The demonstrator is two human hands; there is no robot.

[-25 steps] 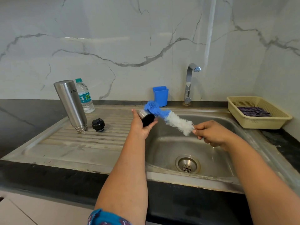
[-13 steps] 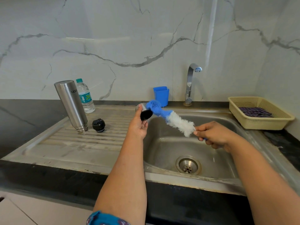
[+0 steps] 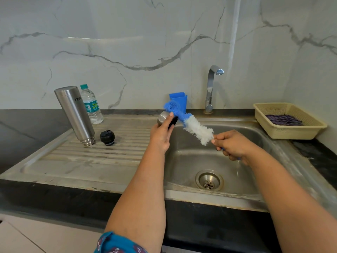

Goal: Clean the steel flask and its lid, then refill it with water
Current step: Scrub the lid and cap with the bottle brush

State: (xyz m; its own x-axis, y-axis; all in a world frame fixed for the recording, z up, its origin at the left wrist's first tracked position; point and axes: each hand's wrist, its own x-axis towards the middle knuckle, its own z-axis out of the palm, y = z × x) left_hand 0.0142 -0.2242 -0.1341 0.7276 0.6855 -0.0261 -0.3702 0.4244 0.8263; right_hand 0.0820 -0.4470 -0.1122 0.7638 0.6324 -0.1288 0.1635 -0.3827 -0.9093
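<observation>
My left hand (image 3: 161, 133) grips the steel lid cup (image 3: 162, 117), which has a black inside, at the left rim of the sink basin. My right hand (image 3: 232, 145) holds the handle of a blue and white bottle brush (image 3: 189, 123); its blue tip lies against the lid's mouth. The steel flask (image 3: 74, 114) stands upside down and tilted on the drainboard at the left. Its black stopper (image 3: 107, 137) sits just to the right of it.
A plastic water bottle (image 3: 92, 105) stands behind the flask. A blue holder (image 3: 179, 100) and the tap (image 3: 211, 88) are at the sink's back edge. A beige basket (image 3: 290, 132) with a cloth sits on the right. The drain (image 3: 209, 180) lies below my hands.
My left hand has lifted the lid up and slightly away and turned it. The brush tip has followed it, moving up against the lid's mouth.
</observation>
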